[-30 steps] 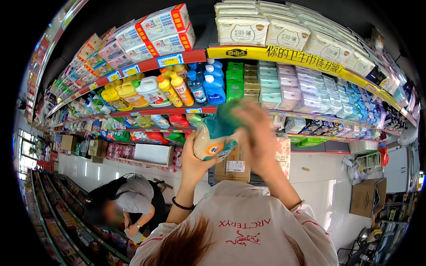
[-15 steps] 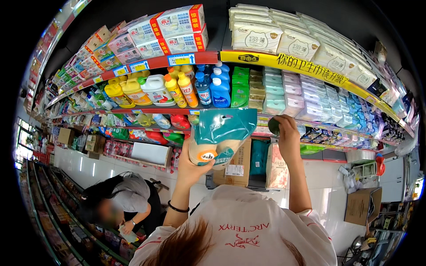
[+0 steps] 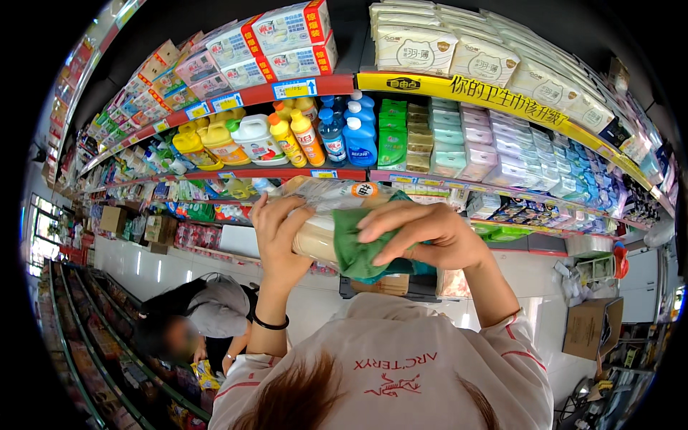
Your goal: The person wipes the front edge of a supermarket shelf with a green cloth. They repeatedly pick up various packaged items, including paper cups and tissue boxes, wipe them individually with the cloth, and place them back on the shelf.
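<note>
In front of my chest, my left hand [image 3: 278, 233] grips one end of a clear-and-teal plastic pack [image 3: 317, 240] with tan, roll-like contents. The pack lies on its side, its teal part towards my right. My right hand [image 3: 437, 233] presses a green cloth [image 3: 351, 251] against the pack's near face. Its fingers are bent over the cloth, and the cloth covers part of the pack.
Ahead run shelves with a red edge [image 3: 251, 97], carrying detergent bottles [image 3: 360, 140] and white tissue packs [image 3: 416, 50]. At lower left a person [image 3: 218, 308] bends over a yellow packet [image 3: 206, 375]. An open cardboard box [image 3: 591, 330] stands on the right.
The pack has turned from teal end up to lying sideways, and my left hand has shifted left and up. My right hand has come left, bringing the green cloth onto the pack.
</note>
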`<state>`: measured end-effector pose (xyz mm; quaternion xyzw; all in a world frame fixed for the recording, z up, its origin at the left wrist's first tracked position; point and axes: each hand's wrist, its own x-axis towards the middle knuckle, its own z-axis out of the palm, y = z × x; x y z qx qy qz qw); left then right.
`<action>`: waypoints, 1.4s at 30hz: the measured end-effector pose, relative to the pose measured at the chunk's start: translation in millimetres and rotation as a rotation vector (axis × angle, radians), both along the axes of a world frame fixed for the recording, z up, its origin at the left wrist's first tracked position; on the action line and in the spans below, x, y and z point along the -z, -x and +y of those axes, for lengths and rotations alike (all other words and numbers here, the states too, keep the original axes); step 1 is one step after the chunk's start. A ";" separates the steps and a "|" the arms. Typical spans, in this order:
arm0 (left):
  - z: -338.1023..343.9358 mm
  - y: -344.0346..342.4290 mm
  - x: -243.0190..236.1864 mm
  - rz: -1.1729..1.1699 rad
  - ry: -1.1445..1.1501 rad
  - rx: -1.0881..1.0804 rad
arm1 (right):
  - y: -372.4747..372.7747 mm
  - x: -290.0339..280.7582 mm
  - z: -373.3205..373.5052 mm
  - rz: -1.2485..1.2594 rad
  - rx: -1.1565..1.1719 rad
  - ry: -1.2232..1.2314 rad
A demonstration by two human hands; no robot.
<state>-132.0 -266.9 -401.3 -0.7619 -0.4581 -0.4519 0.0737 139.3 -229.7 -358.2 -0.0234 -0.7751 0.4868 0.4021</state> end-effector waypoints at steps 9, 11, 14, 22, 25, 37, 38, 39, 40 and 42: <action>2.5 24.9 20.8 -0.001 0.049 -0.035 | -26.3 43.9 11.7 -0.381 0.598 -0.349; 6.1 28.4 29.5 -0.106 0.129 -0.009 | -42.0 70.4 24.1 -0.435 0.788 -0.253; 6.6 27.6 36.0 -0.016 0.157 -0.034 | -43.8 73.2 23.1 -0.351 1.038 -0.004; 14.1 16.3 55.4 0.142 0.092 0.018 | 14.5 39.8 -13.8 -0.141 0.312 0.034; 3.6 10.1 45.2 -0.114 0.176 0.069 | 1.0 56.8 -10.3 -0.154 0.263 0.092; -10.9 0.5 81.5 -0.469 0.550 -0.084 | -14.7 82.0 -10.3 -0.116 1.258 0.052; -10.2 -3.6 82.8 -0.534 0.588 -0.116 | -4.1 69.3 -20.2 -0.052 1.265 -0.004; -9.8 -7.7 84.6 -0.584 0.648 -0.071 | 5.0 62.6 -28.1 0.016 1.265 -0.059; -11.7 -12.4 87.9 -0.636 0.702 -0.043 | 12.6 64.7 -30.9 0.011 1.186 -0.178; -13.6 -27.6 83.0 -0.571 0.742 0.021 | 26.3 76.5 -32.6 -0.074 1.015 -0.353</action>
